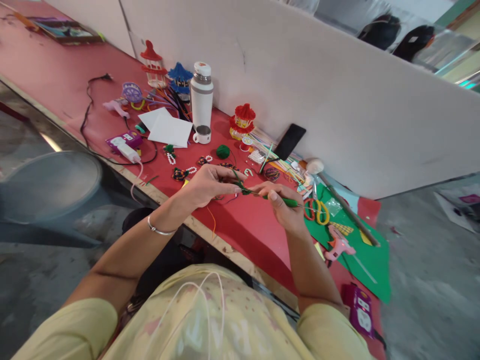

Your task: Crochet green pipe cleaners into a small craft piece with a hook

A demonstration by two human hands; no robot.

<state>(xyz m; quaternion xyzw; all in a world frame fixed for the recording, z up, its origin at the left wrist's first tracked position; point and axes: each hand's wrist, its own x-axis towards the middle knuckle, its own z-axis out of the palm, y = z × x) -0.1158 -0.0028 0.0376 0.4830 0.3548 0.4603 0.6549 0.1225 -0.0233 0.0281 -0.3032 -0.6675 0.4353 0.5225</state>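
In the head view, the fingers of the left hand point(206, 187) are drawn nearly together, pinching dark green yarn point(244, 190) at their tips. The fingers of the right hand point(283, 204) curl around a green-handled tool point(291, 202). The yarn lies between both hands, above the red table point(262, 245). The tool's long axis runs roughly sideways, one thin metal end pointing left at the yarn, the other toward yellow-handled scissors point(322, 213).

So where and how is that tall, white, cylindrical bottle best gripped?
Probably around the straight-sided middle of the upright white bottle, coming from the right: white paper sheets lie to its left, and a small white handled cup stands before its base.
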